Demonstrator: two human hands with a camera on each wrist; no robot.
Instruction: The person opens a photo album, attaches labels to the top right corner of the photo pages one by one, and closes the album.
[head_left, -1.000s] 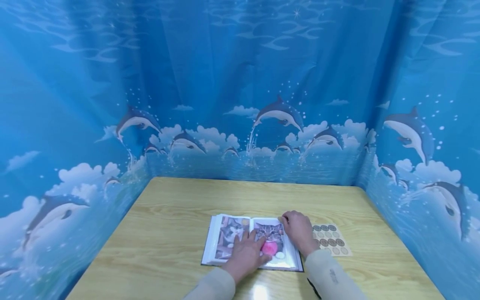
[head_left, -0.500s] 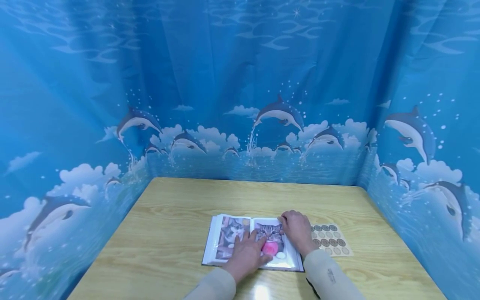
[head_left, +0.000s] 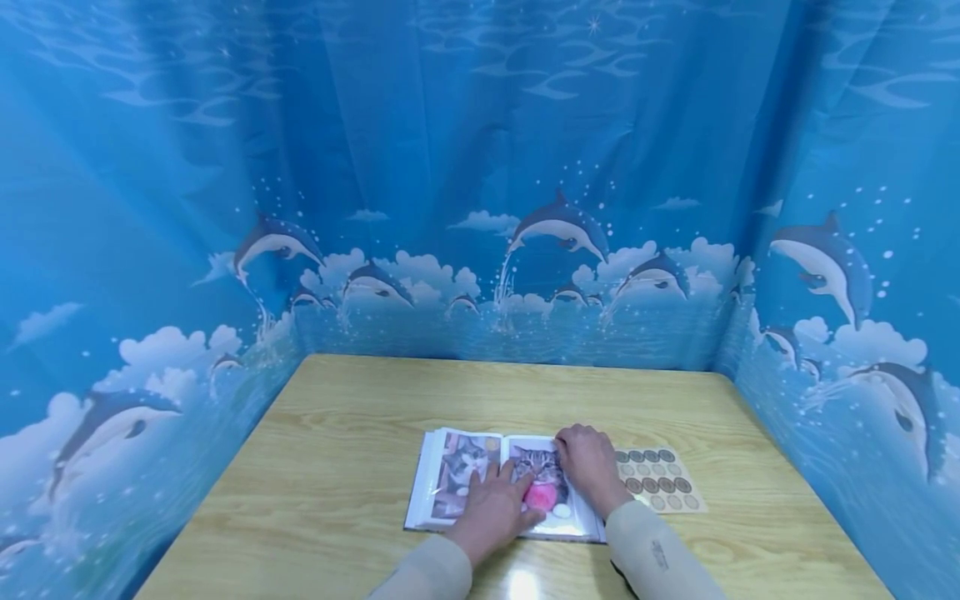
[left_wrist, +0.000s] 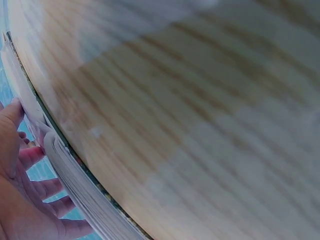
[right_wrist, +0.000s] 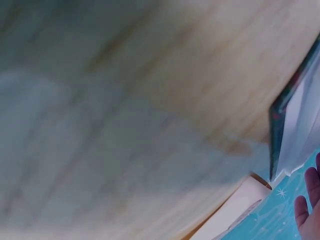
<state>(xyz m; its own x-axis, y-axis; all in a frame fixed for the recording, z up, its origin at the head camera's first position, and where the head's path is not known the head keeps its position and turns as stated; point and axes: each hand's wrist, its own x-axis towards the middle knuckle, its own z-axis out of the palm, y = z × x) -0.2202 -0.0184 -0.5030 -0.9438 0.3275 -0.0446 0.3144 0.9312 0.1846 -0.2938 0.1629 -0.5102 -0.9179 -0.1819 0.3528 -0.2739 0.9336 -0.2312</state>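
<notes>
An open photo album (head_left: 579,525) with cat pictures lies on the table. My left hand (head_left: 491,510) rests with spread fingers across its middle, over both pages; the left wrist view shows the fingers (left_wrist: 47,187) above the page edges. At the upper right corner of the right-hand page, my right hand (head_left: 591,467) touches the cat photo (head_left: 542,479), its fingertips partly hidden under the hand. A round tan sticker (head_left: 491,444) shows on the left page's top right corner. In the right wrist view, only some relaxed right fingers (right_wrist: 301,212) appear at the edge.
A sheet of round brown and cream stickers (head_left: 662,483) lies right of the album, partly covered by my right hand and sleeve. The wooden table (head_left: 322,467) is enclosed by blue dolphin-print curtains (head_left: 450,167).
My right hand has shifted slightly down and left at the page corner, uncovering a little more of the sticker sheet. The left hand and album stay in place.
</notes>
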